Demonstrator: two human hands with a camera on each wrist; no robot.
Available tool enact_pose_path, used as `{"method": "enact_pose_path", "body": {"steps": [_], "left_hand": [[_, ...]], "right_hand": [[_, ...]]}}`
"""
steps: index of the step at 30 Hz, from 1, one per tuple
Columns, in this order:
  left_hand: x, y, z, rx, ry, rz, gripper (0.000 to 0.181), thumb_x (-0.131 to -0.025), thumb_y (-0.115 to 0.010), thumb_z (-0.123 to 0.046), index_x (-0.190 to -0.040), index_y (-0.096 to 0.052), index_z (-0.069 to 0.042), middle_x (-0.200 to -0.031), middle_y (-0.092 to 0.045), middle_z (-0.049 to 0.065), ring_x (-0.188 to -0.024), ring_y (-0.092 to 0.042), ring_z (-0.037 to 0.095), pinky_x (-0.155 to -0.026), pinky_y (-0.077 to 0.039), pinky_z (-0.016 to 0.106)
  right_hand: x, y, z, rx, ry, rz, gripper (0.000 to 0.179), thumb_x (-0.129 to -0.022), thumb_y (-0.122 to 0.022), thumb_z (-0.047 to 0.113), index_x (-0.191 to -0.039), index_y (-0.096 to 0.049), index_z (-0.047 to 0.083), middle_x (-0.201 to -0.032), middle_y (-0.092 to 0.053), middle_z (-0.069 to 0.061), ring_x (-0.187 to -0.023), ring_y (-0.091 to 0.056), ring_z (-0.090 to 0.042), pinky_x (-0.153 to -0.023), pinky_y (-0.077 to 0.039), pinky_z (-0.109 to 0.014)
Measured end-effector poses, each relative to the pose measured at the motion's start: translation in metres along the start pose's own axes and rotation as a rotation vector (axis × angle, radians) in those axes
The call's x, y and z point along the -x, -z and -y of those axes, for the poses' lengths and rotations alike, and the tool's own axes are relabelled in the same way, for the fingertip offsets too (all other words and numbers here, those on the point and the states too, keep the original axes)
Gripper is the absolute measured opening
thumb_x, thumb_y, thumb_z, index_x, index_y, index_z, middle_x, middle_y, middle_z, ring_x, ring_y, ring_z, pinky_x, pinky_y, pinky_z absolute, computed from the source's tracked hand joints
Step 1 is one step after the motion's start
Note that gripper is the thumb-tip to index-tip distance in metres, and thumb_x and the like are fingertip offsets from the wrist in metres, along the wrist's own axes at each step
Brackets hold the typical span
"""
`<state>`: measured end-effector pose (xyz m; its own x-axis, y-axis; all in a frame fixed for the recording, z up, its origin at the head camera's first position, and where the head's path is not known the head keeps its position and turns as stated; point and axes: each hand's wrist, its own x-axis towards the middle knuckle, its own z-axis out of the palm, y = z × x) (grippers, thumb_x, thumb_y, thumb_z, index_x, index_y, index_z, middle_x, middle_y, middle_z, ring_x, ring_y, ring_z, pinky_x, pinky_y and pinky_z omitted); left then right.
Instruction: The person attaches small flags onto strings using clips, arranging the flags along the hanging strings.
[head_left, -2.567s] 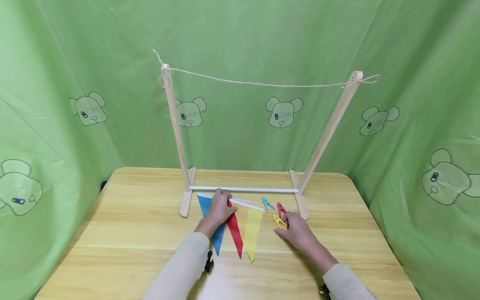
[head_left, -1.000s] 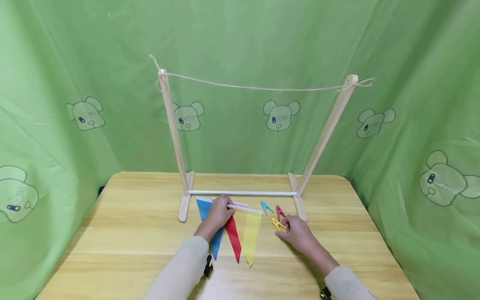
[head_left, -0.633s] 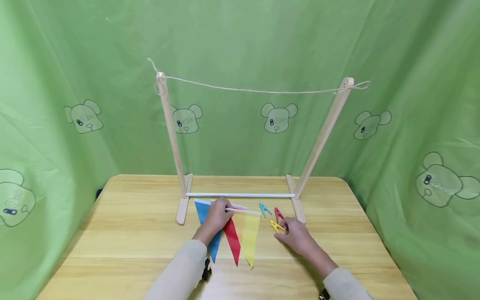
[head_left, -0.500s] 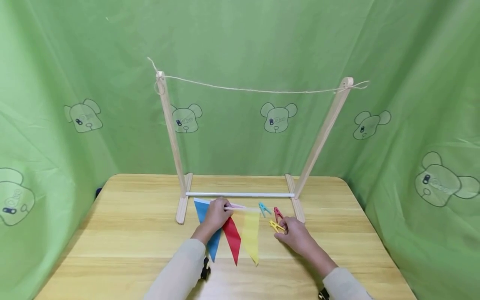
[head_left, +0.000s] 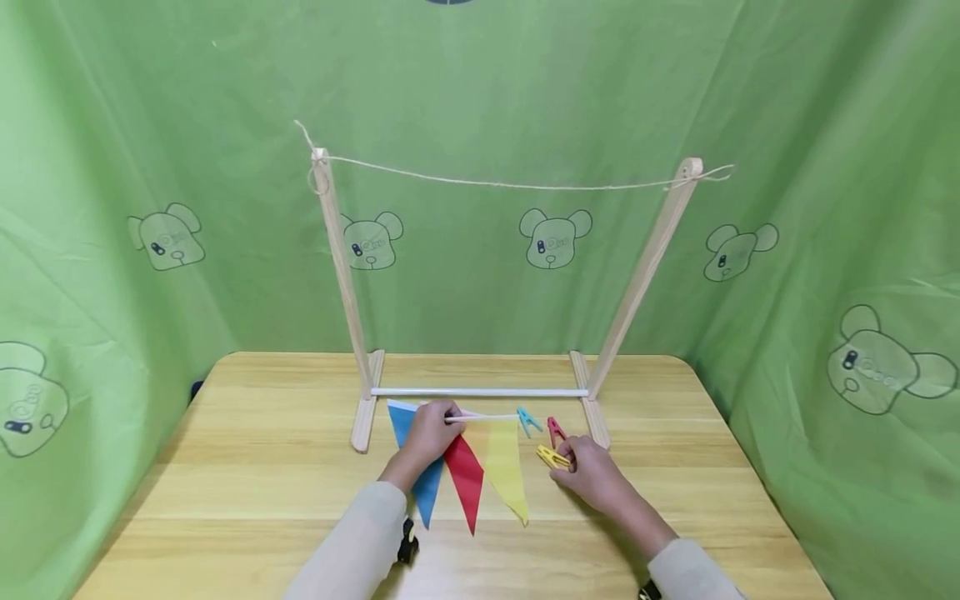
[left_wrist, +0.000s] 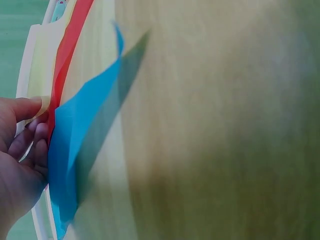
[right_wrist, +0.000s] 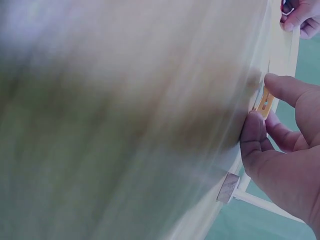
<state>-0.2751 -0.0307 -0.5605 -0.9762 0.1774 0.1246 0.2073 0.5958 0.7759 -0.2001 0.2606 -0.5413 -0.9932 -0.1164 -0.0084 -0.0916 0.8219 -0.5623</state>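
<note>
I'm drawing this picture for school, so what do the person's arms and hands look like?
The left hand and right hand are bare, with no gloves. The left sleeve and right sleeve are pale cream and plain-looking. A small black piece shows by the left cuff, and another black bit by the right; I can't tell what they are.

Three pointy flags fan out on the near side of the stand, tips toward the person. The yellow flag (head_left: 504, 467) has a white top edge, and the left hand (head_left: 432, 430) pinches it. The red flag (head_left: 466, 479) is in the middle, its top behind the hand. The blue flag (head_left: 428, 490) is beside it, its tip curled up. The yellow clip (head_left: 552, 457) is between the right hand's (head_left: 594, 475) thumb and finger, pointing toward the flags.
</note>
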Motion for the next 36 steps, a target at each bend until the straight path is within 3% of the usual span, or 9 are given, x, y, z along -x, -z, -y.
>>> {"method": "enact_pose_path", "body": {"steps": [6, 15, 27, 36], "left_hand": [[0.000, 0.000, 0.003, 0.016, -0.029, 0.005, 0.011, -0.087, -0.080, -0.005, -0.084, -0.070, -0.010, -0.074, -0.065, -0.001, -0.066, -0.054, 0.011, -0.061, -0.048, 0.022], [0.000, 0.004, 0.002, 0.061, -0.016, 0.027, 0.010, -0.090, -0.075, -0.005, -0.086, -0.069, -0.011, -0.077, -0.065, -0.001, -0.069, -0.055, 0.011, -0.062, -0.049, 0.023], [0.004, 0.012, -0.003, 0.074, -0.046, 0.019, 0.011, -0.089, -0.075, -0.004, -0.086, -0.068, -0.012, -0.075, -0.063, -0.002, -0.067, -0.054, 0.011, -0.062, -0.048, 0.023], [0.006, 0.016, -0.008, 0.149, -0.054, -0.006, 0.011, -0.087, -0.072, -0.002, -0.085, -0.068, -0.012, -0.075, -0.061, -0.002, -0.068, -0.054, 0.012, -0.061, -0.046, 0.023]], "right_hand": [[0.000, 0.001, -0.002, -0.014, 0.005, 0.000, 0.028, -0.082, -0.085, 0.009, -0.099, -0.065, 0.002, -0.083, -0.056, -0.004, -0.074, -0.049, -0.014, -0.061, -0.042, -0.022], [0.000, 0.006, -0.005, -0.039, 0.018, 0.015, 0.028, -0.082, -0.085, 0.006, -0.100, -0.063, 0.001, -0.084, -0.057, -0.005, -0.075, -0.050, -0.014, -0.062, -0.043, -0.022], [-0.001, 0.009, -0.005, -0.061, 0.014, 0.024, 0.027, -0.084, -0.082, 0.005, -0.102, -0.063, 0.002, -0.087, -0.059, -0.003, -0.077, -0.053, -0.013, -0.063, -0.046, -0.021], [-0.002, 0.012, -0.004, -0.071, -0.002, 0.013, 0.024, -0.086, -0.080, 0.005, -0.104, -0.065, 0.003, -0.090, -0.061, -0.003, -0.079, -0.054, -0.013, -0.062, -0.048, -0.020]]}}
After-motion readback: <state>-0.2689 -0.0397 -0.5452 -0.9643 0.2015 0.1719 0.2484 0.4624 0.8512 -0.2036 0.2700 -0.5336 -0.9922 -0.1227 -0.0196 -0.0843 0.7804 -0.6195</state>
